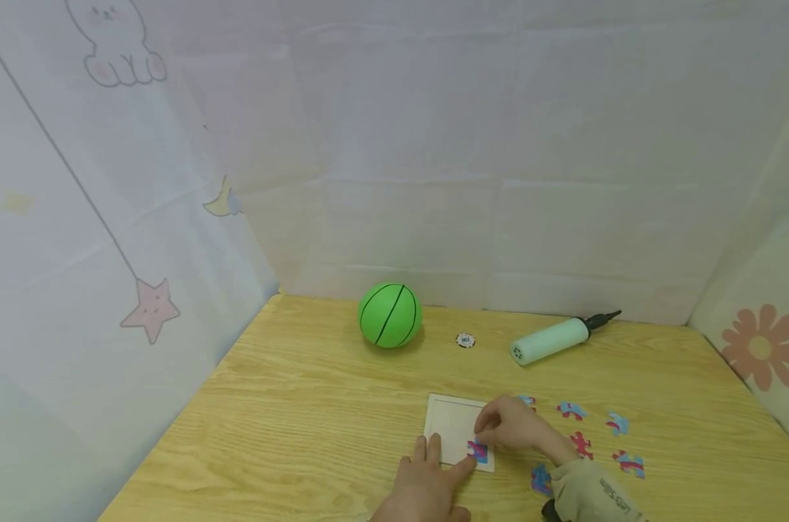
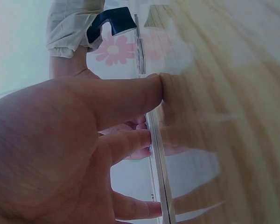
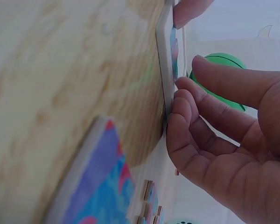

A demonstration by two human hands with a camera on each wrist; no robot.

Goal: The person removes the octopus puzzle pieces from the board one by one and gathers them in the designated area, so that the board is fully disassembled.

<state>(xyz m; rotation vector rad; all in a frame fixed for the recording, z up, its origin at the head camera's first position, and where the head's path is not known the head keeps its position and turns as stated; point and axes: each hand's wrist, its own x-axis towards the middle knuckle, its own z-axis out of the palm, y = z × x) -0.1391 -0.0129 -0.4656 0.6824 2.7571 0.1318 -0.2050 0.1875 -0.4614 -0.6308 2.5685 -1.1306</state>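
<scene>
Head view: left hand point(image 1: 427, 482) lies flat with fingers spread, steadying the white puzzle tray point(image 1: 449, 424) on the table point(image 1: 290, 420), while right hand point(image 1: 515, 424) pinches a puzzle piece point(image 1: 477, 451) at the tray's near corner.

Left hand point(image 1: 427, 486) cut off at head view's bottom edge, small round white token point(image 1: 465, 340) marking unreadable, near blue-pink puzzle piece point(image 3: 98, 186) blurred.
</scene>
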